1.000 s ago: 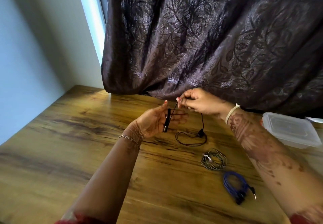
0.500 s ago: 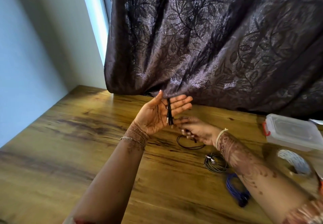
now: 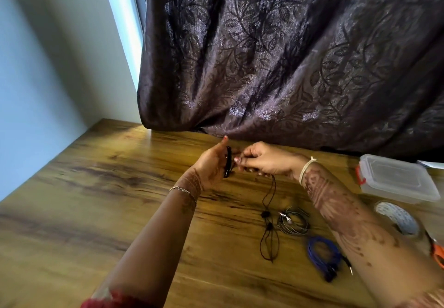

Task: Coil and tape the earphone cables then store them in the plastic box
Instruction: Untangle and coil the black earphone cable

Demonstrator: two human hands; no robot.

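My left hand [image 3: 211, 165] is held up over the table, thumb straight, with turns of the black earphone cable [image 3: 228, 161] wound across it. Its fingers are hidden behind my right hand [image 3: 264, 161], which pinches the same cable just beside the left. The loose end hangs from my right hand down to the table, where the two black earbuds [image 3: 266, 220] and a slack loop lie. A coiled grey earphone [image 3: 293, 222] and a coiled blue earphone [image 3: 322, 257] lie on the wood to the right. The lidded clear plastic box [image 3: 396, 178] stands at the far right.
A roll of tape [image 3: 396, 218] lies in front of the box, and orange scissor handles [image 3: 438, 252] show at the right edge. A dark patterned curtain [image 3: 288, 67] hangs onto the back of the wooden table [image 3: 108, 211]. A wall runs along the left.
My right hand has come up from under the left and now sits level with it, carrying the cable. The slack loop on the table has been drawn out long, earbuds trailing.
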